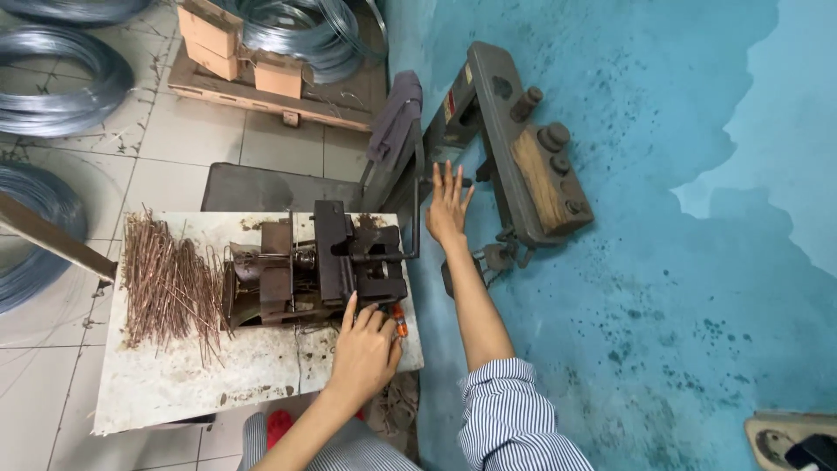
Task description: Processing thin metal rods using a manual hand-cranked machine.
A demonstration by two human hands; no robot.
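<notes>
Bending jig [336, 262]: dark steel fixture, bolted blocks and a slot, sitting at the right end of your bench [174, 384], just beyond your left hand.

Lever arm [514, 139]: long grey bar with a worn wooden grip and round knobs, leaning against the blue wall to the right of the jig. Your right hand [447, 208] rests open against its linkage, fingers spread wide, gripping nothing. Judged from this pose, close that hand fully round the bar before you pull, so the stroke stays straight.

Bench: pale, scuffed slab on a tiled floor, carrying jig and stock.

Wire coils [52, 78]: large grey hoops on the floor at left and top, well apart from the work.

Cardboard boxes [209, 35]: on a wooden pallet at top, beside another coil.

Copper rods [170, 283]: loose heap of thin cut lengths at the bench's left end, touching the jig's left side.

Left hand [362, 353]: curled at the jig's near edge, fingertips beside a small orange piece [399, 321]; whether you pinch it cannot be told. Keep those fingers clear of the slot.
</notes>
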